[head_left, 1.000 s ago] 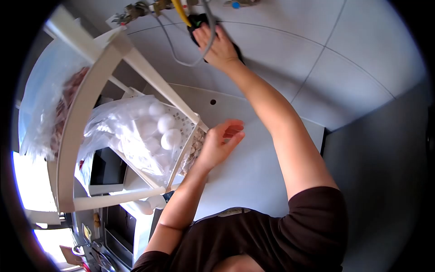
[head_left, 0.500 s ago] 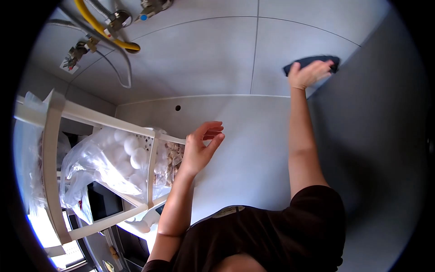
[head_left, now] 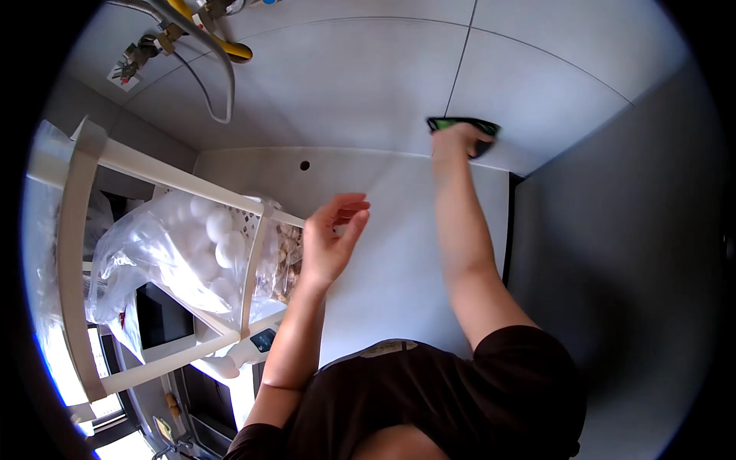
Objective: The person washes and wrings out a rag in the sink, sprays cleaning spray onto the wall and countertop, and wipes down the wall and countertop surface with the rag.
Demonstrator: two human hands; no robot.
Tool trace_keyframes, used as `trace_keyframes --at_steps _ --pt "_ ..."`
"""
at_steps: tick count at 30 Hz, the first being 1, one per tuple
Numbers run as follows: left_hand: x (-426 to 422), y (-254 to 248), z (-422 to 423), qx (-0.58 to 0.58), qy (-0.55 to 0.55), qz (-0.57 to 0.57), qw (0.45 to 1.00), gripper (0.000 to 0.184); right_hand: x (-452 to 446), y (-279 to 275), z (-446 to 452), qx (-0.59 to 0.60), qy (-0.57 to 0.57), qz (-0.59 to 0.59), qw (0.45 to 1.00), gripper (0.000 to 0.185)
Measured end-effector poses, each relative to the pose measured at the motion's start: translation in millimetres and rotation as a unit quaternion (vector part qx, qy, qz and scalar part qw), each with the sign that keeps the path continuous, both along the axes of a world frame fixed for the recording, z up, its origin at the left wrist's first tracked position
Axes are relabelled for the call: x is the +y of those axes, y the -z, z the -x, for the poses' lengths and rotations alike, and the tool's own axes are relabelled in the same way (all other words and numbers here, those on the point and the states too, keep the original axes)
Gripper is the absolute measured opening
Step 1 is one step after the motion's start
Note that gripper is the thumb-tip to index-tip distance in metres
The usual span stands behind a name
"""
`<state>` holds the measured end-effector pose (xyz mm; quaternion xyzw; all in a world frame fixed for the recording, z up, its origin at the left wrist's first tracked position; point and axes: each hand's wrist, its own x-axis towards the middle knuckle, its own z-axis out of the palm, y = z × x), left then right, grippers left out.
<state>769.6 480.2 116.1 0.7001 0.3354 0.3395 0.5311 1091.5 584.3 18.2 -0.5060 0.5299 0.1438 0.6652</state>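
Observation:
My right hand (head_left: 458, 140) is pressed to a dark cloth (head_left: 486, 127) with a green patch, up against the pale tiled wall (head_left: 345, 84). The cloth lies just above the seam where the wall meets the light grey surface (head_left: 383, 276) below. Motion blurs the fingers, and part of the cloth is hidden behind the hand. My left hand (head_left: 331, 241) hovers over the grey surface beside a cream rack, holding nothing, its fingers loosely curled and the thumb apart.
Left of me stands the cream rack (head_left: 180, 184) with a clear plastic bag (head_left: 146, 245) of white, egg-like things (head_left: 220, 225) and a bag of small brown pieces (head_left: 287, 261). Hoses and valves (head_left: 165, 38) fill the upper left. A dark grey panel (head_left: 606, 230) rises at right.
My right hand has swept the cloth leftward along the wall and down to near the seam; green now shows on it. My left hand keeps its pose. The view has shifted slightly.

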Motion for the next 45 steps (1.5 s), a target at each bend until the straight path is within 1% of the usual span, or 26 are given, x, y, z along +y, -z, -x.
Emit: trace_keyframes --at_steps 2,7,8,9,10,11,12,13,14,16,18,20,22,24,26,28,29,32,34,35,37,38,40,41,43,45 --pt "-2.0 -10.3 7.2 -0.052 -0.046 0.017 0.997 0.02 23.5 -34.6 54.6 0.069 -0.017 -0.078 0.994 0.074" --pt "-6.2 -56.5 23.7 -0.053 -0.077 -0.006 0.996 0.021 131.4 -12.1 170.7 0.192 -0.057 -0.413 0.888 0.071" --pt "-6.3 -63.7 25.8 -0.065 -0.078 -0.021 0.995 0.022 152.7 -17.4 194.5 0.274 0.182 -0.442 0.834 0.068" --pt "-7.3 -69.7 29.1 -0.076 -0.079 -0.035 0.993 0.024 169.4 -23.0 218.0 0.341 0.409 -0.436 0.725 0.065" --pt "-7.2 -74.6 34.2 -0.047 -0.077 -0.057 0.994 0.026 182.9 -28.2 237.5 0.384 0.608 -0.398 0.57 0.063" --pt "-9.0 -78.9 35.6 -0.043 -0.082 -0.062 0.994 0.026 186.4 -32.8 259.2 0.391 0.605 -0.395 0.57 0.063" --pt "-11.0 -83.1 36.3 -0.044 -0.078 -0.066 0.994 0.027 179.6 -35.3 280.5 0.335 0.236 -0.517 0.752 0.055" --pt "-12.0 -86.3 34.3 -0.047 -0.071 -0.071 0.994 0.028 179.9 -32.4 288.1 0.215 -0.176 -0.546 0.79 0.051" --pt "-13.3 -88.7 32.1 -0.044 -0.068 -0.079 0.994 0.029 178.3 -22.2 282.5 0.216 -0.17 -0.546 0.792 0.051" --pt "-12.2 -88.3 28.7 -0.036 -0.062 -0.086 0.994 0.029 166.4 8.0 261.5 0.261 -0.169 -0.638 0.704 0.055" --pt "-13.8 -88.3 25.5 -0.031 -0.061 -0.086 0.994 0.028 131.0 33.4 204.8 0.294 -0.122 -0.624 0.714 0.061" --pt "-14.5 -86.8 20.4 -0.031 -0.053 -0.08 0.995 0.028 94.2 76.4 144.3 0.215 -0.149 -0.603 0.753 0.075" --pt "-19.1 -88.2 14.7 -0.031 -0.049 -0.074 0.996 0.026 42.3 91.6 80.8 0.123 -0.211 -0.651 0.718 0.088" --pt "-20.9 -83.8 9.6 -0.037 -0.038 -0.072 0.996 0.025 -23.0 50.8 34.7 0.011 -0.306 -0.612 0.729 0.1" --pt "-26.8 -80.3 6.5 -0.041 -0.022 -0.06 0.997 0.024 -62.6 69.8 -29.9 0.163 -0.181 -0.561 0.791 0.1" --pt "-29.9 -80.1 3.8 -0.035 -0.018 -0.062 0.997 0.024 -116.5 -10.3 -50.7 0.181 -0.061 -0.472 0.861 0.09" --pt "-32.2 -80.1 3.8 -0.026 -0.013 -0.066 0.997 0.024 -127.0 -4.5 -69.2 0.182 -0.066 -0.47 0.861 0.09" --pt "-37.4 -78.9 4.8 -0.024 -0.02 -0.055 0.998 0.022 -134.6 2.1 -92.5 -0.043 -0.075 -0.31 0.947 0.074" --pt "-37.9 -75.2 9.7 -0.01 0.008 -0.069 0.998 0.029 -128.0 -5.1 -82.9 -0.278 -0.033 -0.191 0.941 0.059" --pt "-39.8 -75.4 11.5 -0.009 0.0 -0.071 0.997 0.029 -127.6 -24.7 -62.5 -0.346 -0.057 0.013 0.937 0.061" --pt "-42.4 -76.4 14.8 0.02 0.013 -0.088 0.996 0.029 -130.6 11.5 -84.4 -0.515 -0.131 0.137 0.836 0.07" --pt "-42.2 -75.4 17.0 0.029 0.017 -0.096 0.995 0.028 -123.0 21.9 -84.4 -0.514 -0.135 0.131 0.837 0.07" --pt "-42.5 -70.6 21.0 0.034 0.008 -0.079 0.996 0.027 -116.0 39.7 -83.5 -0.612 -0.107 0.35 0.701 0.065" --pt "-40.9 -68.0 21.0 0.032 0.004 -0.066 0.997 0.027 -111.3 37.0 -72.2 -0.613 -0.107 0.349 0.701 0.065" --pt "-40.9 -62.3 18.0 0.017 -0.013 -0.062 0.998 0.023 -92.5 37.9 -30.5 -0.738 -0.203 0.403 0.501 0.07" --pt "-42.7 -61.4 14.9 0.002 -0.03 -0.055 0.998 0.021 -62.8 55.9 12.4 -0.786 -0.363 0.291 0.408 0.069"
